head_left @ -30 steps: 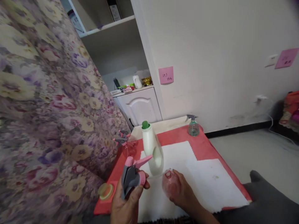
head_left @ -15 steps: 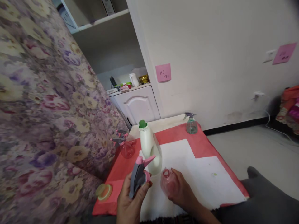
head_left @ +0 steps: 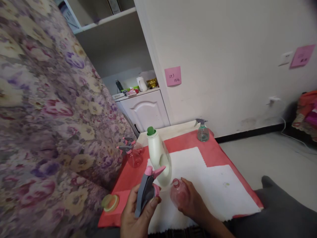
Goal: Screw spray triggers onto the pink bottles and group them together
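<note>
Over white cloth (head_left: 213, 185), left hand (head_left: 136, 216) grips a grey-pink sprayer head (head_left: 148, 190) (hard plastic), right hand (head_left: 192, 201) clasps a rounded pink bottle (head_left: 178, 195).

Pink note (head_left: 172, 76) on wall has handwritten digits, roughly "243 / 33", not sure; second pink note (head_left: 302, 56) far right unreadable.

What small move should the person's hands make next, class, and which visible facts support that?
Probably bring the spray head in the left hand over the open neck of the pink bottle steadied by the right hand. The head is off the bottle, held just beside it, and the neck is uncapped.
</note>
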`<state>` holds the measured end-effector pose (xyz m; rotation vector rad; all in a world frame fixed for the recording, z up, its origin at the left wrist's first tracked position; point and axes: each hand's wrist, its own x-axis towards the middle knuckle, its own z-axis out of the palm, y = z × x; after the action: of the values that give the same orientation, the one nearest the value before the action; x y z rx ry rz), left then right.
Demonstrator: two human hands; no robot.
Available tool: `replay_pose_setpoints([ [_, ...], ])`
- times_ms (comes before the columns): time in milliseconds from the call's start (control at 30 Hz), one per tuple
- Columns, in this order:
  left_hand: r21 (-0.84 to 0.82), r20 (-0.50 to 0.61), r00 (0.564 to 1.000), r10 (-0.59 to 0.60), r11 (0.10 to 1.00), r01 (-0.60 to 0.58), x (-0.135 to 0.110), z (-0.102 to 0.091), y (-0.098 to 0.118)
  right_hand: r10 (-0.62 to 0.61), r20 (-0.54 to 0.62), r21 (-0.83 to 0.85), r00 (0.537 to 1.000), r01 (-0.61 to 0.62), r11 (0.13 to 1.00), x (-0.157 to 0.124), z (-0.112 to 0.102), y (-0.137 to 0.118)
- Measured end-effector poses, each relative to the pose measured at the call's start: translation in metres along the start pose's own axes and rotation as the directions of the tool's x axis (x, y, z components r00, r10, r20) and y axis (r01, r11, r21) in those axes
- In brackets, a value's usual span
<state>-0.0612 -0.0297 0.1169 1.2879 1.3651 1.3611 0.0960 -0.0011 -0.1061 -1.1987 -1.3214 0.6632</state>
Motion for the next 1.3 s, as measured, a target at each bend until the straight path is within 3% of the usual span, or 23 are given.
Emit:
replay_pose_setpoints([
  [167, -0.027, -0.027, 0.999, 0.028, 0.999, -0.029, 0.000, 0.003, 0.000, 0.018, -0.010, 0.018, 1.000, -0.018, 1.000, 0.001, -0.001, -0.005],
  [533, -0.047, 0.028, 0.999, 0.039, 0.998, -0.038, 0.008, 0.021, -0.009, -0.007, -0.029, 0.018, 1.000, 0.008, 1.000, 0.001, -0.002, -0.008],
  [733, -0.007, 0.127, 0.991, 0.043, 0.999, -0.043, 0.015, 0.029, -0.003, -0.032, -0.056, -0.013, 0.998, 0.032, 0.999, 0.001, 0.000, -0.006],
  [900, -0.011, 0.263, 0.963, 0.049, 0.999, -0.047, 0.028, 0.038, -0.020, -0.040, -0.028, 0.028, 0.999, 0.041, 0.999, 0.000, 0.000, -0.002],
  [1033, 0.051, 0.311, 0.950, 0.028, 0.998, -0.046, 0.031, 0.045, -0.038, -0.038, 0.010, 0.052, 0.999, 0.038, 0.998, 0.000, 0.000, 0.003],
  [1300, 0.056, 0.306, 0.952, -0.019, 0.998, 0.002, 0.028, 0.054, -0.061, -0.116, -0.007, 0.033, 0.993, 0.116, 0.993, 0.000, -0.002, 0.006],
])
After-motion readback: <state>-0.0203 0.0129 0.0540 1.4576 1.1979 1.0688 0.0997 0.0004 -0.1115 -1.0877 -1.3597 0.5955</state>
